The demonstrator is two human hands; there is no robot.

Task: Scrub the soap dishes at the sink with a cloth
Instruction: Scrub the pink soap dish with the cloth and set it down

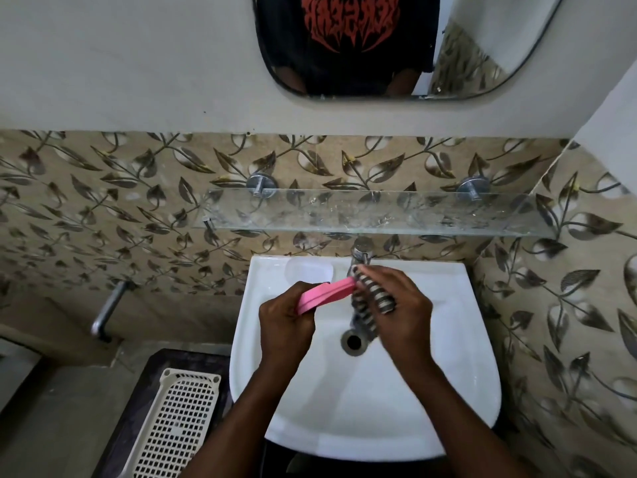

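My left hand (pixel 286 322) grips a pink soap dish (pixel 325 294) by its near end and holds it tilted above the white sink (pixel 362 408). My right hand (pixel 401 312) is closed on a striped grey and white cloth (pixel 370 298), which is pressed against the dish's far end. The rest of the cloth hangs down toward the drain (pixel 353 342). The tap (pixel 362 251) is directly behind the cloth, partly hidden by it.
A glass shelf (pixel 372 210) juts out from the leaf-patterned tiles above the sink. The sink's back left ledge has a moulded soap recess (pixel 308 270). A white perforated basket (pixel 175 422) lies on a dark surface at lower left. A metal pipe (pixel 107 312) sticks out at left.
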